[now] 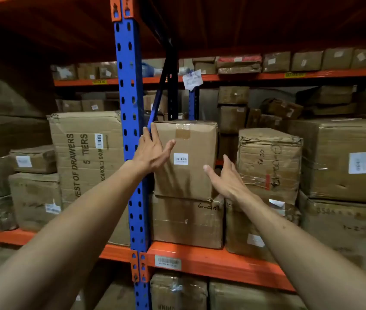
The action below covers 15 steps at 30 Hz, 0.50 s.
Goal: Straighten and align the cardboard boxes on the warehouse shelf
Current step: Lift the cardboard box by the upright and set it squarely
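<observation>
Hands flank the upper cardboard box [185, 159], stacked on a lower carton [187, 222] beside the blue upright [130, 139]: left hand [153, 151] spread flat at its left edge, right hand [227, 179] open by its right side, neither clenched. Best to press both palms evenly and square it flush with the carton beneath, without tipping it.

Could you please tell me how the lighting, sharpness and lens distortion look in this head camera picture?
Head view: dim, warm light; the underside of the upper shelf is nearly black. Head view: the middle is fairly sharp, the label on the box between the left hand and right hand shows bars, its text unreadable. Head view: wide-angle bending curves the forearms and the blue post; the edges are soft.
</observation>
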Available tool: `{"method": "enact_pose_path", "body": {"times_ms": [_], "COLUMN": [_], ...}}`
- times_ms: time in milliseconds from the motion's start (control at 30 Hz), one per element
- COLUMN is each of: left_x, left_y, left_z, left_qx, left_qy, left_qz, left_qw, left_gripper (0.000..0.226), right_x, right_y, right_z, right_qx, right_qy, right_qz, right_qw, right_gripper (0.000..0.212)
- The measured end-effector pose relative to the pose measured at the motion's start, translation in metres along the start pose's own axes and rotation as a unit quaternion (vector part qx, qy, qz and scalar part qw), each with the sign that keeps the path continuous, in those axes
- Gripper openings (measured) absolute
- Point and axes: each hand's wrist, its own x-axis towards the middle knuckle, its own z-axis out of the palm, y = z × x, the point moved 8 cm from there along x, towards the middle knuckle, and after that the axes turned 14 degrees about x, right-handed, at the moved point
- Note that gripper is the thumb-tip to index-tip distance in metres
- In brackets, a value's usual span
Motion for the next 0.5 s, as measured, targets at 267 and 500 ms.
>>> {"method": "enact_pose_path", "body": {"times_ms": [267,500], "left_x": [0.050,0.054], "left_y": [-0.018,-0.020], "left_z": [0.052,0.061], "left_qx": [-0.157,-0.182], "left_qy": [-0.080,-0.041], "left_qz": [-0.102,-0.096], "left_qw": [0.979,0.978], "left_gripper": [0.099,0.090], "right_x": [0.070,0.083], "right_y": [0.017,0.020], "right_z": [0.028,0.031], "right_qx": [0.068,0.145], "right_qy": [0.026,0.103], "right_qz": [0.083,0.084], "right_qw": [0.994,0.981], "right_gripper": [0.091,0.081]}}
